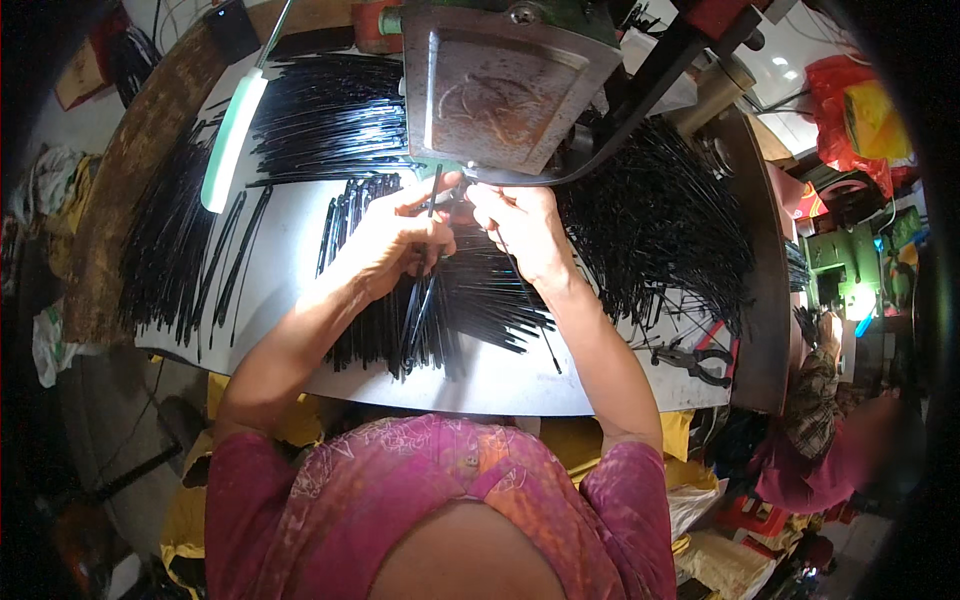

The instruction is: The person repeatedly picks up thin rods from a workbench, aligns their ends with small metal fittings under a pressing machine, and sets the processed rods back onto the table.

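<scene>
A white tabletop [290, 230] is largely covered by slender black rods. Well left of the left hand [405, 238], a pile [165, 250] is spread; beyond that hand, a sheaf [330, 115] is laid. Below both hands, a fanned batch [485, 295] is set out. Right of the right hand [520, 225], a tangled heap [660, 220] is piled, with pliers [686, 360] placed nearer the person.

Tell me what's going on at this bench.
A person is working bare-handed under a metal machine. The left hand holds a few thin black strips; the right hand is close beside it, fingertips near the machine, though what they pinch is too small to tell. Piles of similar strips cover much of the white table, with pliers lying at the right. Further right, another person sits at a separate bench.
</scene>
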Demonstrator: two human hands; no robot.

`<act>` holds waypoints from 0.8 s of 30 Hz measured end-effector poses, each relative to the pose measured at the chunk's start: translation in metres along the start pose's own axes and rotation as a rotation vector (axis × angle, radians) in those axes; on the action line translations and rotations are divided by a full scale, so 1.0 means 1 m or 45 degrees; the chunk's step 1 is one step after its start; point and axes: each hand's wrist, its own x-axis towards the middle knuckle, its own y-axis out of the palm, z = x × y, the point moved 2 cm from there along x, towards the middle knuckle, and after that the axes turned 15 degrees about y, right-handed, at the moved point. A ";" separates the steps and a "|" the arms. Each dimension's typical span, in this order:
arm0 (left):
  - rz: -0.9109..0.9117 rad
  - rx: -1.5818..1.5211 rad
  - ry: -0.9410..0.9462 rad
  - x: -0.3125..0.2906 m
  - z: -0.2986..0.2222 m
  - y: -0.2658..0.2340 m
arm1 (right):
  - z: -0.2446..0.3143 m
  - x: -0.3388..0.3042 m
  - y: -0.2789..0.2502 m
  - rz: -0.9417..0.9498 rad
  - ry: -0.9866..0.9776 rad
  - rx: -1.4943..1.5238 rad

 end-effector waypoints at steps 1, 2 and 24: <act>-0.013 0.008 -0.010 0.000 0.001 -0.001 | -0.002 0.001 0.000 -0.023 -0.011 -0.010; -0.003 0.008 -0.002 0.000 0.001 -0.001 | -0.003 0.001 0.000 -0.047 -0.022 -0.020; -0.077 0.158 0.151 0.000 0.004 -0.004 | -0.004 -0.011 0.005 0.033 0.200 0.172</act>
